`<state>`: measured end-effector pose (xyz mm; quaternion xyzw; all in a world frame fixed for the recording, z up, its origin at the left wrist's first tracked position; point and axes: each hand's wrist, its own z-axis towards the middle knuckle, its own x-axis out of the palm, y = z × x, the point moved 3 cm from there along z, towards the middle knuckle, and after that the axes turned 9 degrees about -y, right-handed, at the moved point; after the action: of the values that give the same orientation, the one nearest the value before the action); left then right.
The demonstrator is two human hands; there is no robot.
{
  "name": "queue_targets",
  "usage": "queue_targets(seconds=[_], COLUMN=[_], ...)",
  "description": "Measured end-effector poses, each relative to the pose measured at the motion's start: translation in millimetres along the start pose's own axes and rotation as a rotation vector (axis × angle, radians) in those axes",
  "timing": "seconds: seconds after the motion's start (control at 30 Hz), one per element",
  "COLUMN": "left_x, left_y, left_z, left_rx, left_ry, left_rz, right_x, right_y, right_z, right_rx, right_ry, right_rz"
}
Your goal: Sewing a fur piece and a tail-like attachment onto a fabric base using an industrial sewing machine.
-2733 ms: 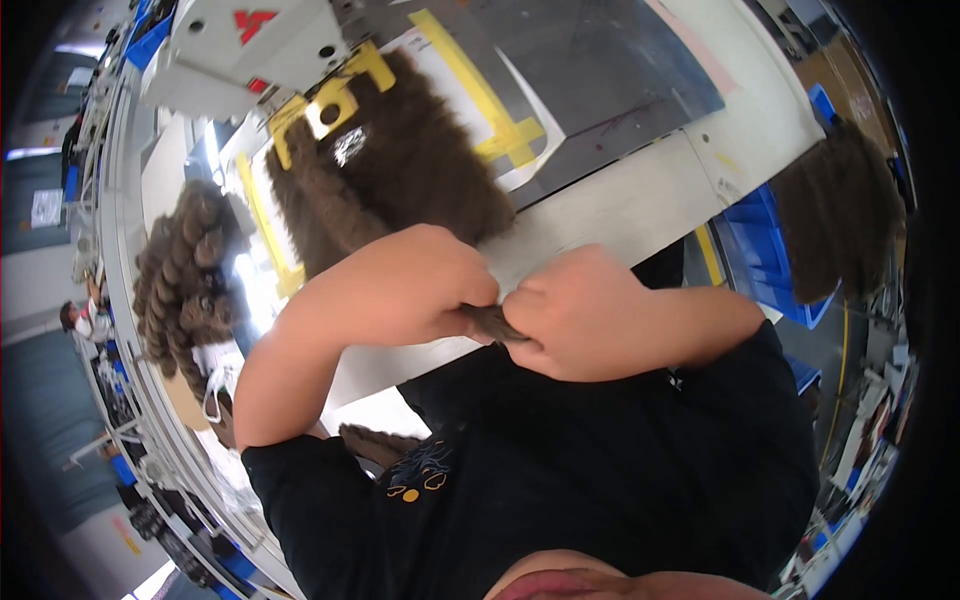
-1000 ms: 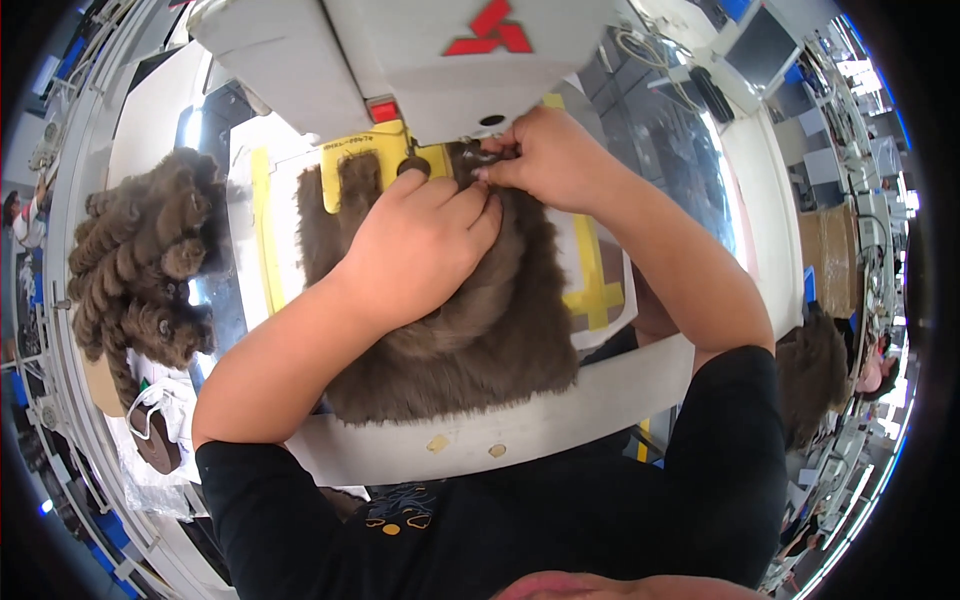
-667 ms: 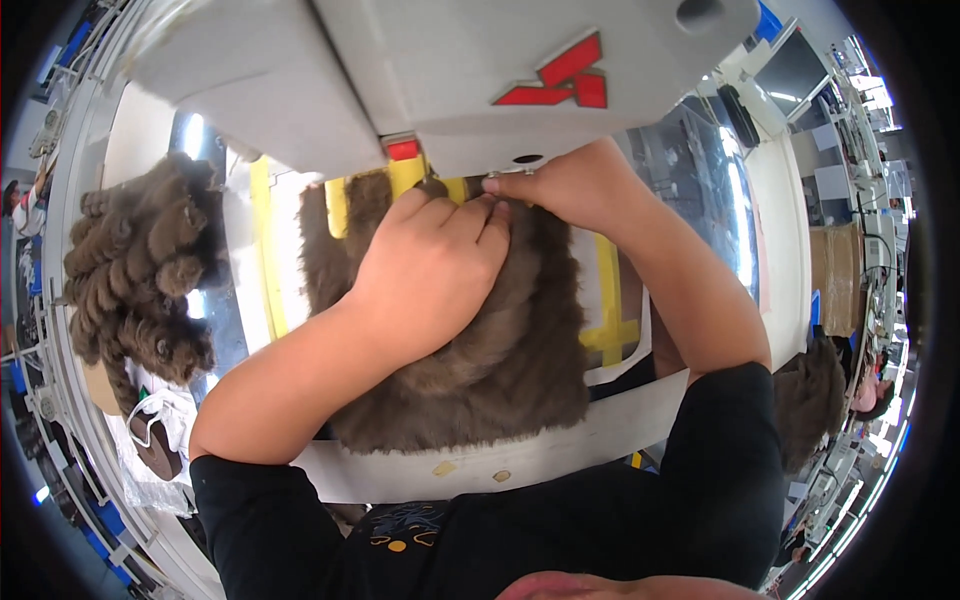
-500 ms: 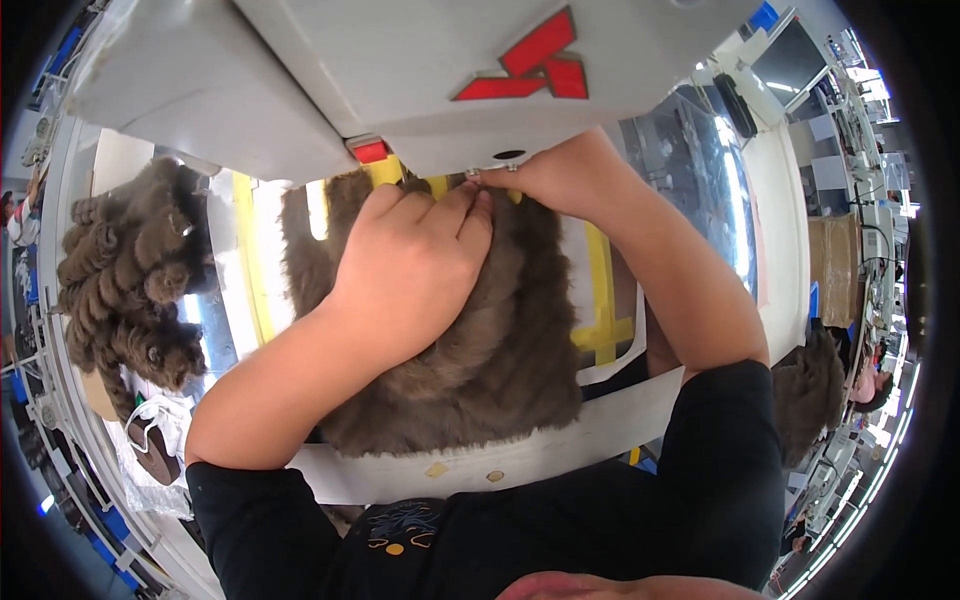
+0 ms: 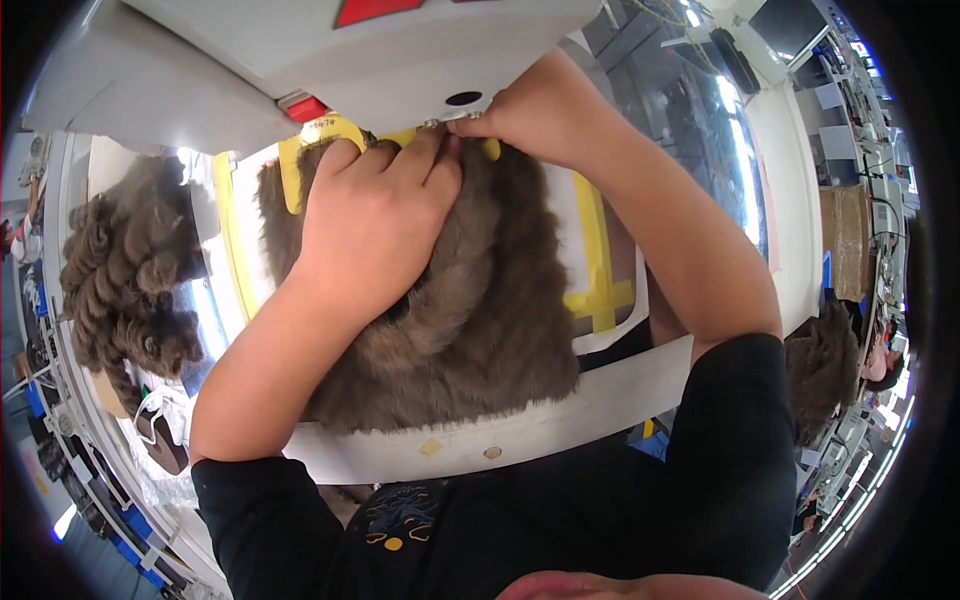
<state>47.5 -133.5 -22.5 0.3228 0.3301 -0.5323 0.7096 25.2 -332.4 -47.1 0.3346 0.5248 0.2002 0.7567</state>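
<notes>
A brown fur piece lies spread over the work surface in front of me. Over its far edge hangs the grey-white head of a machine, apparently a sewing machine; its needle area is hidden. My left hand rests on the fur with fingers curled, pinching its far part near the machine. Close beside it, my right hand reaches in from the right, fingers closed at the fur's far edge. The machine partly covers those fingertips, and a fold of fur runs down from the hands toward me.
Rolled brown fur pieces are heaped at the left, above a white cord and a brown flat item. Yellow tape strips mark the work surface. More fur lies at the right, near a cardboard box.
My view has tilted, so the machine head shows higher and further left. Both hands keep their hold at the fur's far edge; the fur appears slightly higher in the picture.
</notes>
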Motion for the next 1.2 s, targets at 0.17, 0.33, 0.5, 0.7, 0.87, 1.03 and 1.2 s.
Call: queue_targets(seconds=[0.17, 0.33, 0.5, 0.7, 0.87, 1.03, 1.2], left_x=[1, 3, 4, 4, 6, 7, 4], left_y=[-2, -1, -2, -4, -4, -3, -7], left_z=[-1, -2, -1, -2, -2, 2, 2], left_rx=[0.019, 0.02, -0.014, -0.042, -0.077, -0.044, -0.074], left_ry=[-0.005, 0.0, 0.032, 0.069, 0.067, 0.051, 0.069], left_rz=[0.063, 0.081, 0.091, 0.078, 0.024, 0.046, 0.045], right_x=[-4, -11, -10, -8, -11, -14, -13], right_y=[-4, 3, 2, 6, 16, 18, 27], right_z=[-5, -4, -2, -4, -8, 6, 17], right_rx=[0.038, 0.177, 0.208, 0.263, 0.346, 0.241, 0.253], right_ry=[-0.048, 0.037, 0.035, 0.009, -0.014, 0.05, 0.195], right_rz=[0.108, 0.118, 0.146, 0.201, 0.149, 0.129, -0.104])
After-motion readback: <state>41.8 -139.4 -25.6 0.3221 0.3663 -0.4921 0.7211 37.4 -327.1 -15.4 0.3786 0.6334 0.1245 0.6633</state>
